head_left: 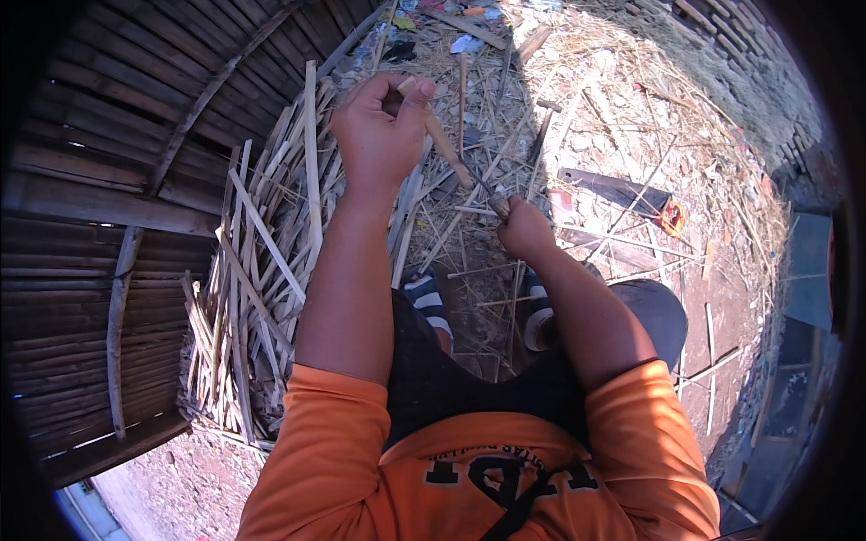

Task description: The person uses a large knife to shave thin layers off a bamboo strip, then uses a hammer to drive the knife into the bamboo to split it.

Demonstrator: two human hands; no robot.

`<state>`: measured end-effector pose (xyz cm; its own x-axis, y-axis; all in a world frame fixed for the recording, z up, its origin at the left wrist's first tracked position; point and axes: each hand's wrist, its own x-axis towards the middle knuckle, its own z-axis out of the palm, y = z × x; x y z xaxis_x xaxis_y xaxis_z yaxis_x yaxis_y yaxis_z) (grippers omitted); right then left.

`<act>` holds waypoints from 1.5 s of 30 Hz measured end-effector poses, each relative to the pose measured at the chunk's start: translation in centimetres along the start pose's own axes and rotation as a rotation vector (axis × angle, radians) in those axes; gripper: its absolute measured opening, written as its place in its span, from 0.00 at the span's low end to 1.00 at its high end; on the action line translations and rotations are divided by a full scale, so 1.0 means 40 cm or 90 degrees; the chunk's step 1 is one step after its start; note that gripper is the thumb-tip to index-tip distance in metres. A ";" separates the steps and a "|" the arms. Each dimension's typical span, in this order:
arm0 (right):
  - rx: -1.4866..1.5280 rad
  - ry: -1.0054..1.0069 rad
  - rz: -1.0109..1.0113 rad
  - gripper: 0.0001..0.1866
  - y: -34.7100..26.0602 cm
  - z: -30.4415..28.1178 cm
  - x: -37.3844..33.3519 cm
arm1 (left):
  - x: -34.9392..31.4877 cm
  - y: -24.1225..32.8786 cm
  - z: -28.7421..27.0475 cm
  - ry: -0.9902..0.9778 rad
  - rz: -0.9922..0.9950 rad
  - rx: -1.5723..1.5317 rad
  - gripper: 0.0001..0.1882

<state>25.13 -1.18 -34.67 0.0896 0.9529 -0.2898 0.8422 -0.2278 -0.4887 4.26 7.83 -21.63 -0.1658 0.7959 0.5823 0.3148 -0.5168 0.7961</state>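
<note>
While the left hand (381, 126) pinches one stick (440, 140) near its upper end, thumb against fingers, the right hand (526, 231) is clamped on the handle of one knife (499, 206). Hands: 2, apart, left one farther forward. Stick count in hand: 1, slanting down to the right, out ahead of the feet. Blade is at its lower end; can't tell if it's cutting in or just alongside.

Tools on the ground: 1 saw (613, 188), orange-and-black handle, right of the knife; 1 hammer (540, 133), beyond the right hand. Shoes: 2, left shoe (428, 301) striped, right shoe (539, 326) partly hidden. Pile (257, 298) of strips at left, beside 1 slatted wall (77, 270); overlapping, too many to count.
</note>
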 end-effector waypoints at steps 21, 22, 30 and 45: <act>-0.026 0.007 0.008 0.19 0.026 0.019 0.023 | 0.017 -0.005 -0.045 0.002 -0.096 -0.055 0.13; -0.005 -0.006 0.023 0.18 0.028 0.024 0.033 | 0.014 -0.001 -0.047 -0.011 -0.093 -0.030 0.15; 0.371 -0.283 0.245 0.15 0.026 0.001 0.117 | 0.039 -0.042 -0.070 0.049 -0.137 -0.035 0.14; -0.038 -0.063 0.061 0.25 0.085 0.087 0.094 | 0.028 -0.065 -0.064 0.037 -0.120 -0.089 0.14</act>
<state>26.48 0.91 -40.30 0.1212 0.9020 -0.4144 0.8625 -0.3023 -0.4058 0.86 9.25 -22.61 -0.2635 0.8653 0.4263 0.1412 -0.4026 0.9044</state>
